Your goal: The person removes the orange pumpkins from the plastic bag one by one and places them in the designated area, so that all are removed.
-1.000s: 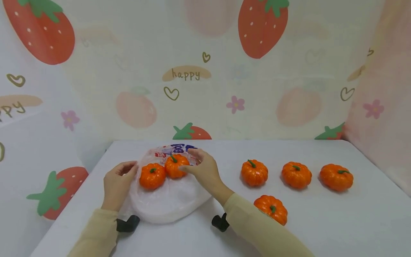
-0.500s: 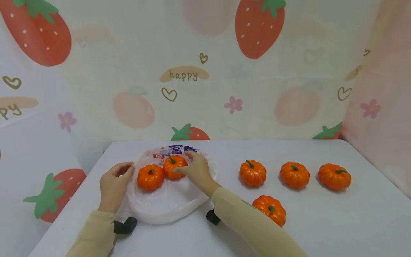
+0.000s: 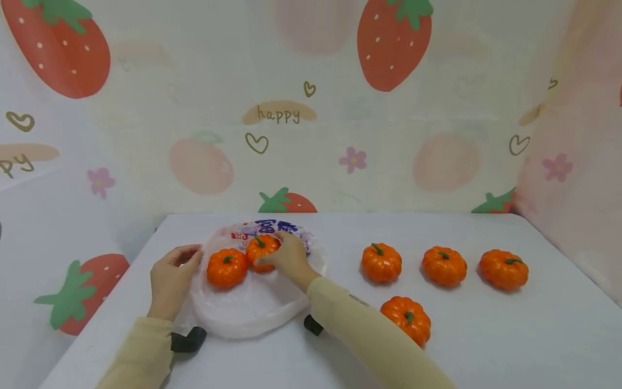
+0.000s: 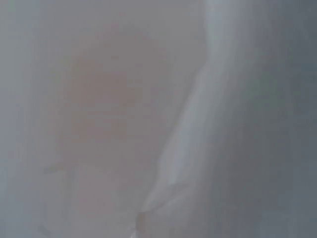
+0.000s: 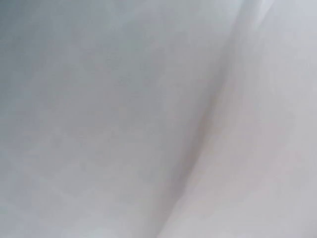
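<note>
Right hand (image 3: 286, 259): thumb and fingers are bent around the right side of the green-stemmed pumpkin (image 3: 255, 250), which lies within the rim of the plastic bag (image 3: 243, 327), just beside a second pumpkin (image 3: 227, 268); grip firmness cannot be told. Left hand (image 3: 172, 275): fingertips pinch the bag's left edge. Sound practice, in this judgement: spread the grip over the pumpkin's sides, spare the stem, hold the edge steady. Compared with one second earlier, the right thumb reaches farther across the pumpkin's front; four pumpkins outside remain in place.
</note>
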Action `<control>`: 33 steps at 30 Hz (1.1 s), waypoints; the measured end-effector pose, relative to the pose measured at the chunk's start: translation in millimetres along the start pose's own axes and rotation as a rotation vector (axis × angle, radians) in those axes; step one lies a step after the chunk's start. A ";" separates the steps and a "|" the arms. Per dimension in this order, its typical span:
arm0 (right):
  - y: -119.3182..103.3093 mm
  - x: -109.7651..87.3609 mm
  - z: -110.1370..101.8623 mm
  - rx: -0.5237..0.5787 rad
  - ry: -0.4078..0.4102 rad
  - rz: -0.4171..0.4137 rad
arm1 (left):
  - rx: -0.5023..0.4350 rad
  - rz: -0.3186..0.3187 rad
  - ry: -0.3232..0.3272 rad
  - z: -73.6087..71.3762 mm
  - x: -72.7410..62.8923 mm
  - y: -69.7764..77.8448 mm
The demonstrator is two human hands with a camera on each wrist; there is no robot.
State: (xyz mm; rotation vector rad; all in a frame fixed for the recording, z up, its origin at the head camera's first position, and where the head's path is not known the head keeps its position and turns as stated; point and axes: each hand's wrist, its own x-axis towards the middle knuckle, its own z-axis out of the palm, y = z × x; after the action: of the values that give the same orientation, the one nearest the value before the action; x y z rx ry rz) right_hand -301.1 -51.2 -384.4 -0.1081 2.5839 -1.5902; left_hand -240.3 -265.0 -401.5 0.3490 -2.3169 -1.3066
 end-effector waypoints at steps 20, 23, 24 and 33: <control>4.0 4.8 2.7 -0.054 0.024 0.047 | 0.004 -0.039 -0.036 4.2 -4.7 -1.7; 4.2 4.9 2.9 -0.039 0.025 0.049 | 0.004 -0.030 -0.020 4.0 -4.8 -1.8; 4.4 4.3 2.9 -0.033 0.027 0.055 | 0.004 -0.029 -0.013 3.9 -4.6 -1.7; -2.2 -2.8 -4.6 -0.024 0.041 0.035 | 0.013 -0.029 -0.005 0.8 -1.4 -0.8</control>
State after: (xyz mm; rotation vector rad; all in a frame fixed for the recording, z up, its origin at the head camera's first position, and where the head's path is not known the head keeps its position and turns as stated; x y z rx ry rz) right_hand -298.9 -47.8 -380.2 -0.0319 2.6212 -1.5661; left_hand -239.4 -264.2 -402.9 0.3857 -2.3337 -1.3087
